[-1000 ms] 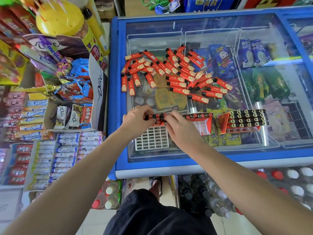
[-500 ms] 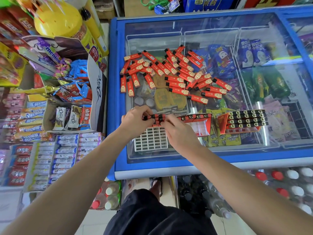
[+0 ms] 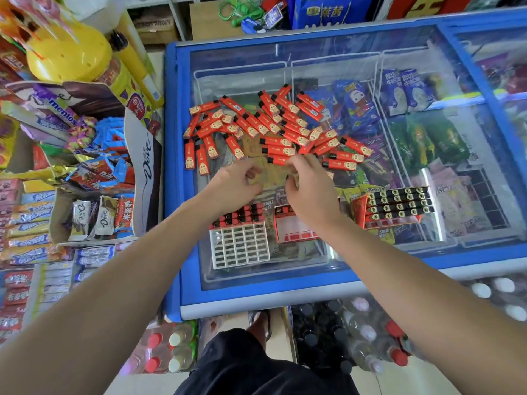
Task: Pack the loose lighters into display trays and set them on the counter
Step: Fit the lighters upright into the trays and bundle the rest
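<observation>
Now both hands are leaving the white tray — left hand loosely empty, right hand pinching a loose lighter — restocking is continuing

Both hands reach over the freezer's glass lid toward the heap of loose red lighters. The left hand hangs with fingers loosely curled; the right hand touches the nearest lighter. Nearer lies a white grid tray, its far row filled, and right of it a full red tray.

Loose lighters on freezer lid, grid tray nearer, filled tray at right
</observation>
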The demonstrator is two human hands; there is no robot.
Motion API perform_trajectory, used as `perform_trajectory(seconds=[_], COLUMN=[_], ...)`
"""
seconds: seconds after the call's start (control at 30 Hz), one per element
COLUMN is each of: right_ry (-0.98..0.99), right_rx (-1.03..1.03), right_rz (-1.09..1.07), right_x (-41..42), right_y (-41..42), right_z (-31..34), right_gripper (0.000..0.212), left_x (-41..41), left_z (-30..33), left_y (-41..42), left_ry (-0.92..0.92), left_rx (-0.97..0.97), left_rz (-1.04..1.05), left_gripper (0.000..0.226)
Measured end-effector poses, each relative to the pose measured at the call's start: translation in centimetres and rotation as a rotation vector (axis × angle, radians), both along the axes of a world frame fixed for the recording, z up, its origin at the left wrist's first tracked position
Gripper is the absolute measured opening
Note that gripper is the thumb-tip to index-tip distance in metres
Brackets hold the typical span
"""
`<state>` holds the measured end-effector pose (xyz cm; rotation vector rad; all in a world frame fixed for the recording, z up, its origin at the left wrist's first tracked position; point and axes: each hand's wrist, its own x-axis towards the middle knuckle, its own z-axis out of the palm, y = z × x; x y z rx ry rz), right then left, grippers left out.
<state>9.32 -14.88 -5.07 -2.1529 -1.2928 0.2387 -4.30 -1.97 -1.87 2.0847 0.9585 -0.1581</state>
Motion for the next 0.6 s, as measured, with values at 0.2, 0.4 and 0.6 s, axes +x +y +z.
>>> perform_trajectory(seconds=[0.2,0.4,0.6], right_ry=[-0.014,-0.128,-0.378], right_rx=[-0.378,-0.682,-0.732], right_rz=[-0.031,0.067,0.189], right_x=[6.7,9.0,8.9], right_y=[1.1,2.0,3.7], right_z=[-0.4,-1.7,-3.8], right_gripper=[0.017,0.023,0.044], left_x=[6.5,10.7,12.5], left_z=[-0.9,-3.8,-6.4], left_y=[1.3,2.4,4.4], left_ry=[0.157,0.325,0.454], left_rx=[0.147,0.263,0.480], left_rz=[-0.186,-0.291,-0.465], left_gripper=[0.067,0.089,0.097])
